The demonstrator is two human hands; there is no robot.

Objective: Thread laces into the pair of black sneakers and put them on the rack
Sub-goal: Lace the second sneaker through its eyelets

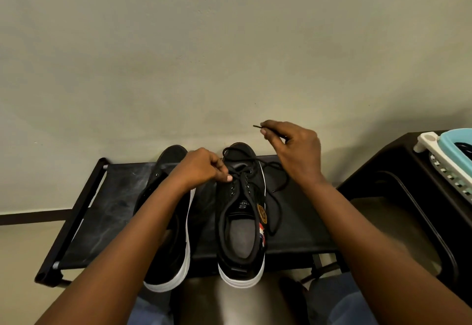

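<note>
head view, looking down: two black sneakers w/ white soles sit side by side on the top tier of a black shoe rack [107, 212], toes toward the wall [229, 56]. the right sneaker [241, 235] is partly laced — a black lace [277, 189] crosses its upper eyelets, and a loose length loops over the rack fabric to the shoe's right. the left hand [201, 169] is curled over the right sneaker's eyelet area, fingers pinching the lace where it crosses the eyelets. the right hand [293, 146] is raised above and to the right of the shoe, thumb and forefinger pinching the lace near its tip, which sticks out to the left. the left sneaker [168, 243] lies just beside the right one, mostly hidden under the left forearm; can't tell if it's laced. at the right edge, a black stand [398, 171] carries a teal-and-white basket [449, 153].
</note>
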